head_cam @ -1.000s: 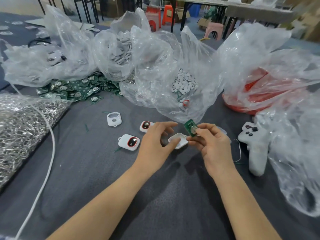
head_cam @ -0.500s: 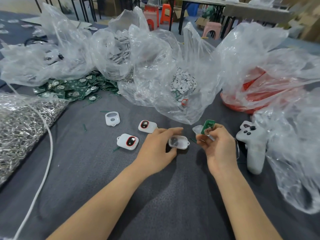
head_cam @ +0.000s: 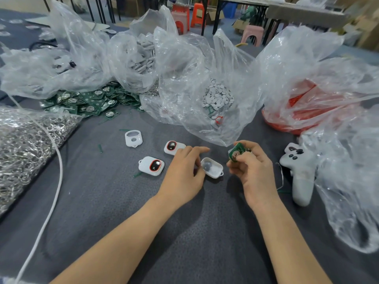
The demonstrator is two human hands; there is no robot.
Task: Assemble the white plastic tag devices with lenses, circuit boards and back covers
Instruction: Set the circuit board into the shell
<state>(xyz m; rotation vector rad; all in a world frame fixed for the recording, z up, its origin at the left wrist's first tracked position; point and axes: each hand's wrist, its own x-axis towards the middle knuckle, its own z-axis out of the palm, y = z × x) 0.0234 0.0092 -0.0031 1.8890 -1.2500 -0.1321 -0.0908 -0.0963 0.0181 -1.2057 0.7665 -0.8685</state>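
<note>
1. Left hand (head_cam: 182, 171): grip closed on the left end of an open white housing (head_cam: 214, 170), thumb and curled fingers at its edge, index finger stretched forward above it.
2. The open white housing lies hollow side up, low over the grey tabletop (head_cam: 205, 232), between the two hands. A dark round lens (head_cam: 206, 166) sits inside its left end. Whether the housing touches the cloth cannot be told.
3. Right hand (head_cam: 254, 171): grip clenched on a green circuit board (head_cam: 235, 153), pinched between thumb and fingertips. The board is tilted, up and to the right of the housing, and apart from it.
4. Two closed tags with red-rimmed dark lenses lie to the left: near tag (head_cam: 151, 166), far tag (head_cam: 172, 147), the latter just beside the left knuckles.
5. An empty white frame (head_cam: 133, 138) lies further left, apart from both tags.
6. Stock behind: a loose pile of green boards (head_cam: 88, 101), a clear bag of white discs (head_cam: 217, 97), a bag of metal rings (head_cam: 24, 144) at the left edge.
7. A white game controller (head_cam: 299, 171) lies right of the right hand.
</note>
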